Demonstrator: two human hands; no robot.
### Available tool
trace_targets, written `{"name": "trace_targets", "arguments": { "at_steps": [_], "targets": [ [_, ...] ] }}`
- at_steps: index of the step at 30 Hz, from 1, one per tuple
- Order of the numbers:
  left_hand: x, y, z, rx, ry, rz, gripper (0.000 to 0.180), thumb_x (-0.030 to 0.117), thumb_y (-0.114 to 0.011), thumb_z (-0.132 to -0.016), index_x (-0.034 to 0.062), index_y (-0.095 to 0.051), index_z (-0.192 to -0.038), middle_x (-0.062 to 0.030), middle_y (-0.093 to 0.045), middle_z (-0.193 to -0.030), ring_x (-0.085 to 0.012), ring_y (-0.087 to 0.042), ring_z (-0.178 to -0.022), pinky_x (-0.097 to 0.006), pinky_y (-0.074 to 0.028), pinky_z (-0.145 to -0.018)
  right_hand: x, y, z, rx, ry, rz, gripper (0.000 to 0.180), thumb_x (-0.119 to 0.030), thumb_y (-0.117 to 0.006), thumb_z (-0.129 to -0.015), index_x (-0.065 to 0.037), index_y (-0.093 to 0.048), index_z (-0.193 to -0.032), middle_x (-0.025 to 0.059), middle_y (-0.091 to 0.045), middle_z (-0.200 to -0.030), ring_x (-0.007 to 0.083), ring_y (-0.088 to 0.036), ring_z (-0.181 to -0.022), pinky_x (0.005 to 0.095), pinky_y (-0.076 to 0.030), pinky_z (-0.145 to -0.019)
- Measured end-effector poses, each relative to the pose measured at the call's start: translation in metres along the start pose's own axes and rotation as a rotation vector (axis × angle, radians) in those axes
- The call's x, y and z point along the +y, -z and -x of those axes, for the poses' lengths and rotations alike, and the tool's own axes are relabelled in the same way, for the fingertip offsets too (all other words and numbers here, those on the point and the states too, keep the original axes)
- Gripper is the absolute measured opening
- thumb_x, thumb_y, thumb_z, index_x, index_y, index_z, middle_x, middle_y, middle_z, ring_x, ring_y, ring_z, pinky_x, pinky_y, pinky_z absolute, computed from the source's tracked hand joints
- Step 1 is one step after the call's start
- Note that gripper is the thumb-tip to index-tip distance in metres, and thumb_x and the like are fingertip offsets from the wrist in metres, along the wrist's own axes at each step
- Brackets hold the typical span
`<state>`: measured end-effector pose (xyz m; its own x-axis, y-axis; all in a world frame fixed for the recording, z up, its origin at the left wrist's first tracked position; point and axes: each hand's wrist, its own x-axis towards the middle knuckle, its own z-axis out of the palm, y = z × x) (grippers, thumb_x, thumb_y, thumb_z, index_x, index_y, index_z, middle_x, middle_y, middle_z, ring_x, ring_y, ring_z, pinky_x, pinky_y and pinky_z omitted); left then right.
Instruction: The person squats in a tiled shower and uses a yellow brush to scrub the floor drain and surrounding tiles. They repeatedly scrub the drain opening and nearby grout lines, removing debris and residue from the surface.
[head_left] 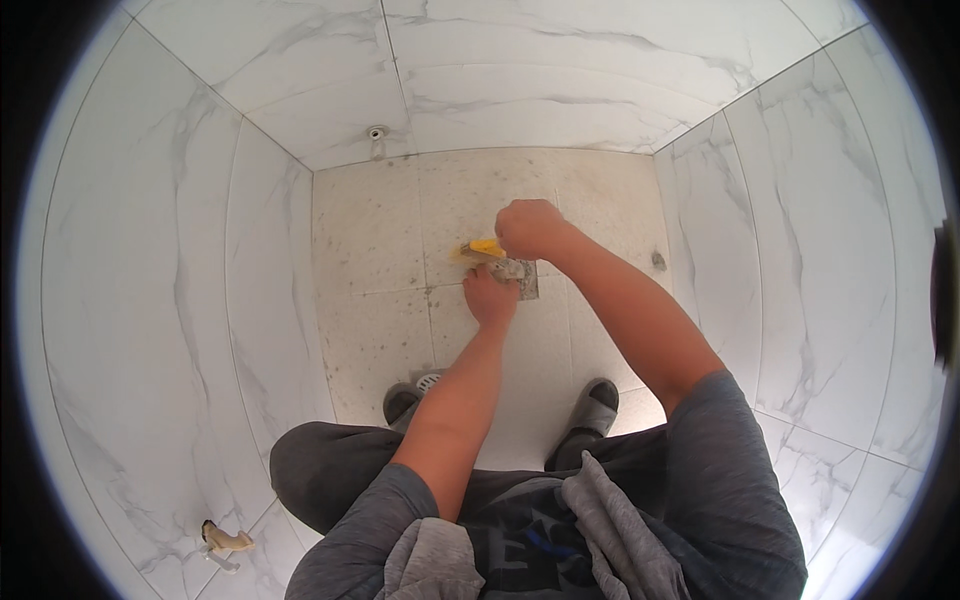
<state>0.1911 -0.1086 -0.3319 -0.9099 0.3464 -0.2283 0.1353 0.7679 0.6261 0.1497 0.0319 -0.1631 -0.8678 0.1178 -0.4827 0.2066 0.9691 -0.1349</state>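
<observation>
My right hand (535, 228) is closed in a fist, with a short yellow tool (485, 247) sticking out on its left side. The tool's kind cannot be told. Just below it, my left hand (490, 298) reaches down with curled fingers against a whitish, dirt-smeared piece (510, 268). Its fingertips are partly hidden. Both hands work close together, low over the pale tiled floor (375, 230). Under and beside the whitish piece lies a grey square patch (529, 287) set in the floor.
White marbled wall tiles (560, 90) enclose the floor on three sides. A small pipe fitting (377, 135) juts from the far wall. My slippers (598, 395) stand near me, with a round drain grate (430, 382) beside the left one. Another fitting (228, 540) is at lower left.
</observation>
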Motion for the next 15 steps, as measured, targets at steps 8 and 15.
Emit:
{"name": "trace_targets", "arguments": {
  "at_steps": [8,15],
  "targets": [
    [-0.007,-0.005,0.003,0.038,-0.028,0.086,0.046,0.018,-0.083,-0.069,0.0043,-0.064,-0.107,-0.0144,-0.064,-0.103,-0.0354,-0.058,-0.103,-0.046,-0.049,-0.090,-0.010,0.027,0.005,0.026,-0.100,0.267,0.012,-0.015,-0.068,-0.082,-0.007,-0.077,-0.082,0.0125,-0.076,-0.089,0.0288,-0.075,-0.088,0.0397,-0.059,-0.070],
    [-0.003,-0.004,-0.001,0.063,-0.025,0.082,0.046,0.017,-0.084,-0.067,0.0053,-0.063,-0.106,-0.0144,-0.063,-0.102,-0.0355,-0.059,-0.103,-0.046,-0.049,-0.090,-0.028,0.017,0.008,0.039,-0.047,0.203,0.013,-0.015,-0.068,-0.083,-0.010,-0.080,-0.088,0.0124,-0.076,-0.091,0.0284,-0.075,-0.087,0.0390,-0.059,-0.069]
  ]
}}
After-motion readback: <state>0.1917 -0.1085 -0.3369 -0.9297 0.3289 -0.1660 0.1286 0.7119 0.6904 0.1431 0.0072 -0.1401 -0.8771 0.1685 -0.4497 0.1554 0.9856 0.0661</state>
